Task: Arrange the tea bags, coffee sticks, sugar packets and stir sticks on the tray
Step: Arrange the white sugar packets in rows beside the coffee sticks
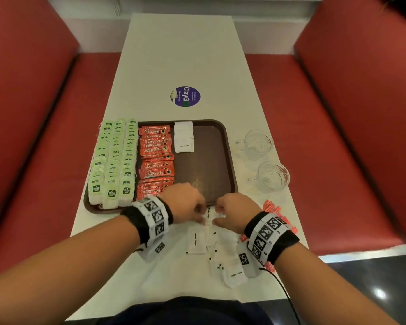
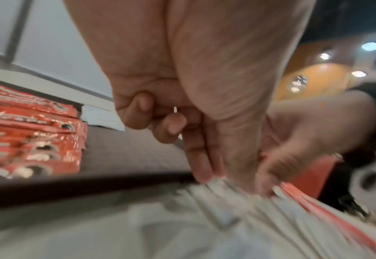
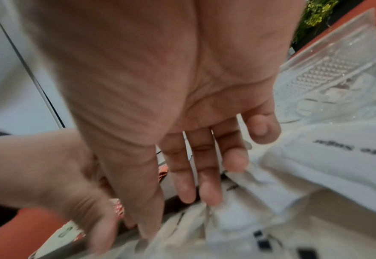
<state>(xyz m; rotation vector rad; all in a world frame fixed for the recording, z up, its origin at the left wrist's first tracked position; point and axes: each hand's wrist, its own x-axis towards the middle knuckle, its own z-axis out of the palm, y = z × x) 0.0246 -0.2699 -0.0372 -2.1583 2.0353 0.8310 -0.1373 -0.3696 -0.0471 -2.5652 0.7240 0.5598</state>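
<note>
Loose sugar packets (image 1: 198, 241): scattered on the white table (image 1: 185, 55) at the near edge, between the forearms; some read "White Sugar".
Left arm: reaches forward from the lower left, wrist banded with black-and-white markers.
Left hand (image 1: 185, 204): knuckles up at the near rim of the tray, fingertips (image 2: 201, 173) and thumb pointing down onto a sugar packet (image 1: 208, 215); the outer fingers are curled into the palm. The view is blurred, so I cannot tell whether it pinches the packet or only touches it.
Right arm: reaches in from the lower right, wrist banded the same way.
Right hand (image 1: 236, 213): just beside the left, nearly meeting it. Fingers (image 3: 210, 191) fairly straight and spread, tips resting on the white packets.
Stir sticks (image 1: 275, 213): red, lying on the table beside the right wrist.
Tray (image 1: 229, 160): brown; tea bags (image 1: 114, 160) in green rows on its left, coffee sticks (image 1: 156, 158) next, a short stack of sugar packets (image 1: 183, 137) at the far middle.
Glass cups (image 1: 263, 160): two, right of the tray.
</note>
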